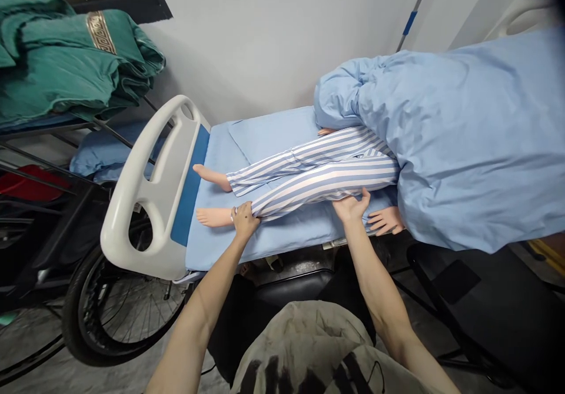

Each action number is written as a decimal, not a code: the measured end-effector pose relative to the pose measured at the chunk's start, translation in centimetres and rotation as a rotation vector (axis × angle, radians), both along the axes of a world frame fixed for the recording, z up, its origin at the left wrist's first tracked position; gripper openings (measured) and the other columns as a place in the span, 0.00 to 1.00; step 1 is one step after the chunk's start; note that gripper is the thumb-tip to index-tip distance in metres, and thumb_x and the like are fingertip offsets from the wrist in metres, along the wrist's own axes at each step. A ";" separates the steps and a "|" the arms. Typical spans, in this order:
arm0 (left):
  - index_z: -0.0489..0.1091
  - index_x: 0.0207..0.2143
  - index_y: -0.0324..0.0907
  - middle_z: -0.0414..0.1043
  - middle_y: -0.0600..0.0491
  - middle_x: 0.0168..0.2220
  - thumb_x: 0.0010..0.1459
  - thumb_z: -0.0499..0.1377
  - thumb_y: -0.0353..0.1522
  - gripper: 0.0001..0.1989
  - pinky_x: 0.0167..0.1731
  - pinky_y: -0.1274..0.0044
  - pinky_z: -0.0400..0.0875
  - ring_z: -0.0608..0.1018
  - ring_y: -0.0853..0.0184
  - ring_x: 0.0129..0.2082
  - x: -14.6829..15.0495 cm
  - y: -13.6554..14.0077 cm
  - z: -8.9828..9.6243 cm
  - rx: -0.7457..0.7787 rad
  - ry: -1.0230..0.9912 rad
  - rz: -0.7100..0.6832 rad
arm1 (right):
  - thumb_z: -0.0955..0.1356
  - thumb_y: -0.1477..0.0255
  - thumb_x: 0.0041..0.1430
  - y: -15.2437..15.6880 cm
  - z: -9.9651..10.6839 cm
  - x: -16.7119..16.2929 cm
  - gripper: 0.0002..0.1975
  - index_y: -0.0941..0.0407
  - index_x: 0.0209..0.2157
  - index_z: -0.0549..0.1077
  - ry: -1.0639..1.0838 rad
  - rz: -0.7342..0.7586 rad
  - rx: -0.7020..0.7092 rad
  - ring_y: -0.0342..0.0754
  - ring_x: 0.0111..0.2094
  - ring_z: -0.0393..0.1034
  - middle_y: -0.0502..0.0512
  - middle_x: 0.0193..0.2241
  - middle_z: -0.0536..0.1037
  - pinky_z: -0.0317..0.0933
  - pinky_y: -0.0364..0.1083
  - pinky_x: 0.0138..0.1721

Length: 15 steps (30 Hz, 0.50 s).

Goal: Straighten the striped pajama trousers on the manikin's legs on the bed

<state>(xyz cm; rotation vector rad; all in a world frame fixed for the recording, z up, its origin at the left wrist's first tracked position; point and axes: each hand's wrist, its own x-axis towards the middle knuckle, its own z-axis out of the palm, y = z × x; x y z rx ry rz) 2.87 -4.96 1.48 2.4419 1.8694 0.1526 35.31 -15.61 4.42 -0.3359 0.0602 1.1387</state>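
A care-training mannequin lies on the bed in blue-and-white striped trousers, its bare feet toward the footboard. My left hand is closed around the ankle of the near leg, at the trouser cuff beside the near foot. Under the same leg, around the knee or lower thigh, is my right hand; its thumb points up along the near side and its fingers are partly hidden beneath the leg. The mannequin's hand rests just right of my right hand. The far foot lies apart on the sheet.
A light blue quilt covers the mannequin's upper body. The white footboard closes the bed's left end, with a wheelchair wheel below it. Green folded cloth sits on a rack at left. A black chair stands at right.
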 end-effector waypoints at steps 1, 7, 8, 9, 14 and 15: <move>0.62 0.57 0.42 0.70 0.41 0.57 0.53 0.55 0.32 0.27 0.64 0.58 0.49 0.70 0.53 0.58 -0.2 0.1 0.1 -0.008 0.011 -0.016 | 0.60 0.55 0.59 0.0 0.1 0.0 0.21 0.55 0.43 0.71 -0.011 0.004 -0.004 0.52 0.47 0.73 0.55 0.40 0.78 0.70 0.57 0.50; 0.61 0.57 0.44 0.72 0.44 0.52 0.53 0.58 0.35 0.28 0.61 0.59 0.51 0.69 0.52 0.56 -1.9 2.7 2.0 -0.122 0.108 -0.156 | 0.58 0.55 0.60 0.0 0.6 0.4 0.21 0.55 0.42 0.71 -0.001 0.014 -0.043 0.53 0.47 0.74 0.57 0.38 0.78 0.71 0.56 0.48; 0.62 0.57 0.45 0.72 0.44 0.51 0.53 0.58 0.35 0.27 0.59 0.59 0.53 0.69 0.51 0.56 -2.1 3.4 2.4 -0.143 0.120 -0.157 | 0.58 0.55 0.60 0.0 0.7 0.5 0.21 0.56 0.42 0.71 -0.006 0.017 -0.056 0.53 0.47 0.74 0.57 0.38 0.78 0.71 0.57 0.47; 0.62 0.56 0.47 0.72 0.44 0.50 0.54 0.58 0.36 0.26 0.57 0.58 0.55 0.69 0.50 0.55 -2.3 4.1 2.7 -0.162 0.128 -0.151 | 0.58 0.55 0.61 0.0 0.7 0.6 0.21 0.56 0.42 0.71 -0.012 0.020 -0.069 0.52 0.46 0.74 0.57 0.37 0.78 0.71 0.57 0.47; 0.63 0.56 0.49 0.72 0.45 0.47 0.55 0.58 0.37 0.24 0.52 0.60 0.58 0.69 0.49 0.54 -3.3 6.0 3.8 -0.219 0.148 -0.155 | 0.59 0.58 0.60 0.2 0.3 0.7 0.18 0.55 0.41 0.70 -0.029 0.006 -0.092 0.51 0.43 0.75 0.55 0.35 0.78 0.72 0.57 0.47; 0.62 0.56 0.48 0.72 0.45 0.48 0.55 0.58 0.37 0.25 0.52 0.60 0.58 0.69 0.49 0.55 -3.5 6.0 3.8 -0.210 0.152 -0.167 | 0.59 0.58 0.60 0.3 0.1 0.6 0.17 0.55 0.41 0.70 -0.022 0.012 -0.099 0.50 0.43 0.75 0.54 0.34 0.78 0.72 0.57 0.47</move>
